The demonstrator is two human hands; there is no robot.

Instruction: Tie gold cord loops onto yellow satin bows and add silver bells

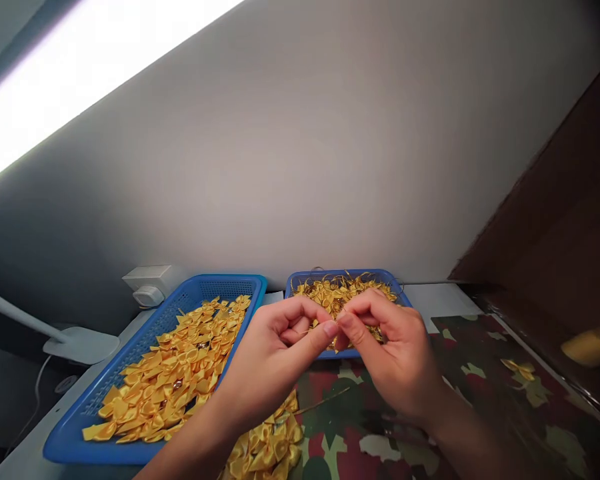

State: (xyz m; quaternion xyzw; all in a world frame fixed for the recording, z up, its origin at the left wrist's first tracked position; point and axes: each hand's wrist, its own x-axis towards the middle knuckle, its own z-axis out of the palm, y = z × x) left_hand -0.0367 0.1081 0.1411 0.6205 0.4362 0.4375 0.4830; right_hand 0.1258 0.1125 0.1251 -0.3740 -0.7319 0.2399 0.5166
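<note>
My left hand point(290, 340) and my right hand point(390, 347) meet in the middle of the view, thumbs and forefingers pinched and fingertips almost touching. Between them runs a thin gold cord point(306, 331), partly hidden by the fingers. Behind the hands stands a small blue basket point(330, 355) of gold bows with cord loops point(325, 291). To the left, a larger blue basket point(105, 453) is filled with gold satin bows point(180, 367). More gold bows point(267, 447) lie in a pile below my left forearm.
A camouflage-patterned cover point(340, 427) lies over the table. On it at the right is a single gold bow point(519, 368); a loose cord point(323, 401) lies near the pile. A white lamp base point(83, 345) and a white socket box point(147, 280) are at the left, before the wall.
</note>
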